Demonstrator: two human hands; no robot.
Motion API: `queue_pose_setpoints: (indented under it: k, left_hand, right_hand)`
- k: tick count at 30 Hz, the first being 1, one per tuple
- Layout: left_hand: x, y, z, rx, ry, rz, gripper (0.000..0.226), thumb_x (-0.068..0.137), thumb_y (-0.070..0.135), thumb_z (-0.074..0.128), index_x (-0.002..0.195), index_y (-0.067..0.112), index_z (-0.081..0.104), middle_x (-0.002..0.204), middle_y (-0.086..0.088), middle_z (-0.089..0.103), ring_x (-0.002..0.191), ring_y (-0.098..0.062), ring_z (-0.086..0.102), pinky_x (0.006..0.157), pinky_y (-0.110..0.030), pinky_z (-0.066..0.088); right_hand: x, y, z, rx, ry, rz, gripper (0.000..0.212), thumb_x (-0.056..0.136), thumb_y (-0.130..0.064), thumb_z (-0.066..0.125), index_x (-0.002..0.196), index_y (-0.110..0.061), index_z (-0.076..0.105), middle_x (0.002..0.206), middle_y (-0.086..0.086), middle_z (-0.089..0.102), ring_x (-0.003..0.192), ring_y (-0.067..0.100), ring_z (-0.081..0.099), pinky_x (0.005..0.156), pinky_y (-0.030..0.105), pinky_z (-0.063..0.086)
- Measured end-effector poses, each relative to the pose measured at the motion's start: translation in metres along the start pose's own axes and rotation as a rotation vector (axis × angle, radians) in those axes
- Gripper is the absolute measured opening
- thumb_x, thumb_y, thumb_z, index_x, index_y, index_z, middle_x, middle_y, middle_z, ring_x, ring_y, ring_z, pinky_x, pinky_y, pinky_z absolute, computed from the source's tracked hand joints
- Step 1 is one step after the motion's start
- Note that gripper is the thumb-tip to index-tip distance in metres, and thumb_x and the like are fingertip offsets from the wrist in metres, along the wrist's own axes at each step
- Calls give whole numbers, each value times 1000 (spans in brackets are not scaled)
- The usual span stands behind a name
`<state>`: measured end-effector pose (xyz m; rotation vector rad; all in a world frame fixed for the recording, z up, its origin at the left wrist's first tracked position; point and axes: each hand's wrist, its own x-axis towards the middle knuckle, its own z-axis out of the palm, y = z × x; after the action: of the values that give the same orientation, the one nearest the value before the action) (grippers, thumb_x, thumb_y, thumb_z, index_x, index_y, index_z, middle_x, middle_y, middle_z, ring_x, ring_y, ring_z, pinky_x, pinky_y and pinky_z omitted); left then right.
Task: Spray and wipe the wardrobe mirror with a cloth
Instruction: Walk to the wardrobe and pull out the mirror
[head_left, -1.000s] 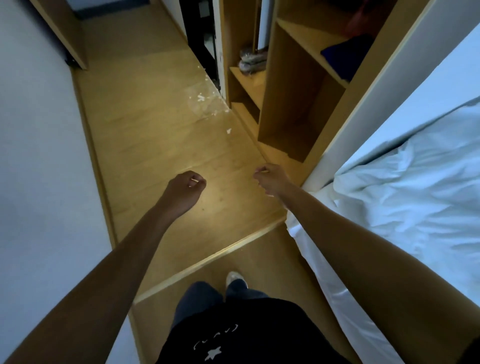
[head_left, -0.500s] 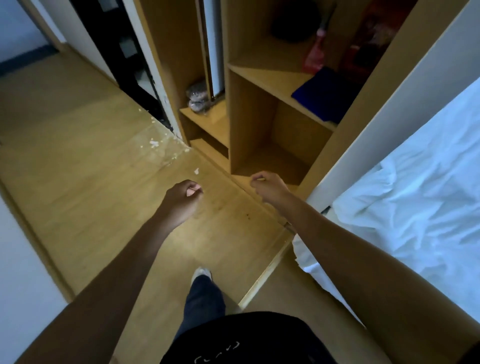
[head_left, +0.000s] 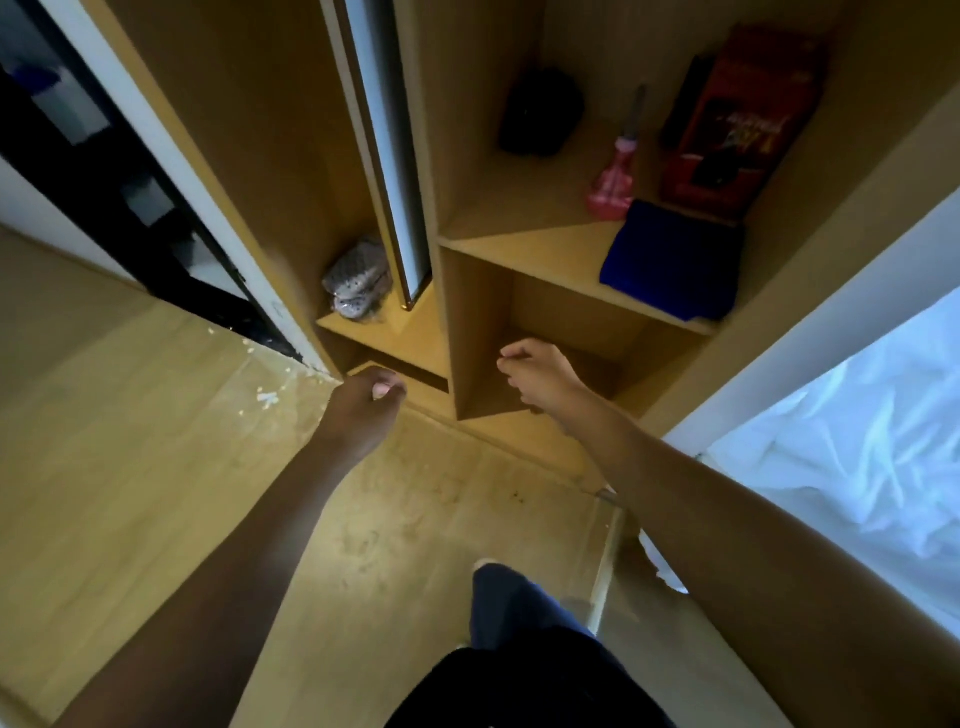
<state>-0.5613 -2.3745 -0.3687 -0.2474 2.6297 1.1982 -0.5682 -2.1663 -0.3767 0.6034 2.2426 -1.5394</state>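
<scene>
Closing on the wardrobe: over the last second the view has swung from bare floor toward the open shelves, so the pink spray bottle (head_left: 615, 179) and folded blue cloth (head_left: 672, 260) now sit in plain sight on the upper shelf (head_left: 524, 244). The left hand (head_left: 366, 410) and right hand (head_left: 540, 379) both hang loosely curled, holding nothing. Mirror (head_left: 389, 150) stands edge-on just left. Judgement: pickup comes next.
</scene>
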Motion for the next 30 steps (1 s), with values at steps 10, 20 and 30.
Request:
queue_pose_setpoints:
  k: [10, 20, 30]
  left_hand:
    - [139, 47, -26, -18, 42, 127, 32, 97, 26, 52, 124, 9, 56, 119, -7, 62, 107, -28, 60, 89, -42, 51]
    - [214, 69, -71, -146, 54, 199, 53, 94, 28, 61, 137, 8, 39, 129, -15, 57, 116, -35, 57, 93, -53, 50]
    - [247, 65, -121, -133, -116, 511, 56, 93, 32, 61, 141, 13, 39, 129, -4, 55, 121, -21, 52, 95, -43, 49]
  right_hand:
    - [98, -88, -9, 86, 117, -5, 19, 96, -28, 55, 114, -28, 58, 115, -2, 59, 107, 16, 57, 98, 38, 49]
    - [126, -157, 1, 134, 190, -25, 29, 99, -23, 52, 128, -23, 54, 118, -3, 54, 109, 15, 54, 90, 29, 46]
    - [113, -221, 59, 284, 480, -137, 31, 98, -25, 54, 129, -23, 56, 123, -4, 60, 115, 15, 57, 103, 40, 47]
